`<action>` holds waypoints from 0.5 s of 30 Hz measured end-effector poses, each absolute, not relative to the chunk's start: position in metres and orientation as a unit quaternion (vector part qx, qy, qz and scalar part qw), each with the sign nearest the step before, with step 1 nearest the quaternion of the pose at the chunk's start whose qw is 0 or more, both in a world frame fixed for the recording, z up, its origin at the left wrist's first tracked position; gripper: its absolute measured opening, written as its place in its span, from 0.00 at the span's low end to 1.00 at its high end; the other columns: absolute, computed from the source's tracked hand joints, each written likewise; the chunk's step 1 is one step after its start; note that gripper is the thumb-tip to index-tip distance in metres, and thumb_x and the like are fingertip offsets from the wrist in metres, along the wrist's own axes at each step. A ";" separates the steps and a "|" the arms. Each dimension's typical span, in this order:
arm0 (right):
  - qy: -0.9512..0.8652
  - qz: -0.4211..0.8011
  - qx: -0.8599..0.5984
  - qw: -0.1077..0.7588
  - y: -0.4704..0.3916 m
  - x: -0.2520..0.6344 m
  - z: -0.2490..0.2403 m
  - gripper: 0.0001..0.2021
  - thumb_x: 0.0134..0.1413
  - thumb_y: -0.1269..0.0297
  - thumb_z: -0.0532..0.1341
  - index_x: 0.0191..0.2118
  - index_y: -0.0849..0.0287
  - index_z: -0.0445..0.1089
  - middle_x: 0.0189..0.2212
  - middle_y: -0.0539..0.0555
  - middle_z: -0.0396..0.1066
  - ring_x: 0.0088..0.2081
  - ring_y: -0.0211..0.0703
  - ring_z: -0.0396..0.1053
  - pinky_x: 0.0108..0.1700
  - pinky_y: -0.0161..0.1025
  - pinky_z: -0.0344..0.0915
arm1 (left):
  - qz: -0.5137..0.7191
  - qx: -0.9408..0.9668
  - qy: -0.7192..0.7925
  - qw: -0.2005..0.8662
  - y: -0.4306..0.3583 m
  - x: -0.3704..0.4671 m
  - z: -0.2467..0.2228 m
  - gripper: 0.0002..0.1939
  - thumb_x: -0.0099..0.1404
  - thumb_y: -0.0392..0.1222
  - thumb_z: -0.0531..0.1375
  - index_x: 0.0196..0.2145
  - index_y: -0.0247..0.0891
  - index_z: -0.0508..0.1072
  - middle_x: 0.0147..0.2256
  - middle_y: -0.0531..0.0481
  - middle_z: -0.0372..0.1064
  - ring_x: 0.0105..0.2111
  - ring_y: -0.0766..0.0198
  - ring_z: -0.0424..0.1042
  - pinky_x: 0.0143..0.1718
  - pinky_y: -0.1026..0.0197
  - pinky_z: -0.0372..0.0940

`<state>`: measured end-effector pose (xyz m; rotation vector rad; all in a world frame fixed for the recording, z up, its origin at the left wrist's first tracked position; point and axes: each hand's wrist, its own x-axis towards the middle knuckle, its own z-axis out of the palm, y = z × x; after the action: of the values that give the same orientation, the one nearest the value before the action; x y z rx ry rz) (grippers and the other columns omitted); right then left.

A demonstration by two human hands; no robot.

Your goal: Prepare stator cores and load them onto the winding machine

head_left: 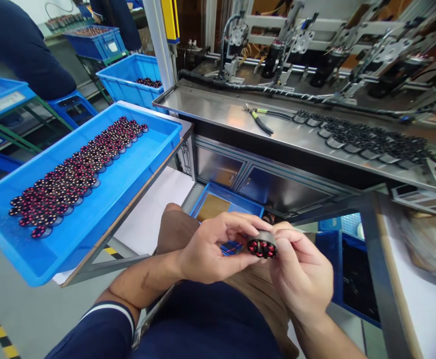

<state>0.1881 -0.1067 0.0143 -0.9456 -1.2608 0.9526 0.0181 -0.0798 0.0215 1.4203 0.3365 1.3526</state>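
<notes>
we held one red-flecked ring part at five o'clock
our left grip and right grip pinched it; similar parts lay, seemingly done, in the blue tray at nine, while dark cores between two and three seemed left.

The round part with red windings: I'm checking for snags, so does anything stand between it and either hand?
Nothing visible does. The left hand and the right hand hold the round part directly between them, bare fingers at its opposite sides.
</notes>
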 end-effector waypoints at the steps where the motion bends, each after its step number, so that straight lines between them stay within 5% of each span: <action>1: -0.588 0.353 -0.410 0.602 -0.105 0.192 0.017 0.08 0.67 0.72 0.60 0.34 0.58 0.71 0.30 0.50 0.67 0.31 0.36 0.67 0.33 0.34 0.65 | 0.561 0.569 0.121 0.589 -0.080 0.017 0.023 0.23 0.60 0.23 0.67 0.49 0.40 0.69 0.52 0.43 0.76 0.52 0.59 0.78 0.52 0.57 0.74; 5: -0.742 0.169 -0.364 0.537 -0.100 0.210 0.030 0.08 0.60 0.79 0.62 0.39 0.59 0.70 0.33 0.52 0.70 0.35 0.39 0.71 0.36 0.38 0.69 | 0.517 0.434 0.132 0.726 -0.075 0.014 0.025 0.23 0.56 0.36 0.75 0.45 0.39 0.70 0.47 0.45 0.78 0.57 0.54 0.75 0.58 0.53 0.70; 9: -0.815 0.060 -0.322 0.478 -0.099 0.222 0.039 0.12 0.57 0.82 0.62 0.43 0.61 0.71 0.36 0.53 0.72 0.38 0.40 0.74 0.38 0.36 0.73 | 0.301 0.376 0.178 0.858 -0.071 0.016 0.021 0.27 0.62 0.60 0.68 0.44 0.33 0.72 0.36 0.41 0.79 0.33 0.58 0.81 0.37 0.58 0.74; 15: -0.794 0.118 -0.310 0.510 -0.097 0.233 0.038 0.20 0.53 0.78 0.69 0.51 0.57 0.73 0.40 0.55 0.72 0.40 0.46 0.76 0.40 0.45 0.78 | 0.349 0.361 0.194 0.843 -0.073 0.020 0.027 0.19 0.61 0.47 0.71 0.43 0.33 0.73 0.35 0.44 0.80 0.31 0.62 0.81 0.32 0.64 0.74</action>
<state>0.2328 -0.0968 0.0379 -0.7472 -1.9112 0.2838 0.0204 -0.0730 0.0271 0.7628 0.4102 0.7374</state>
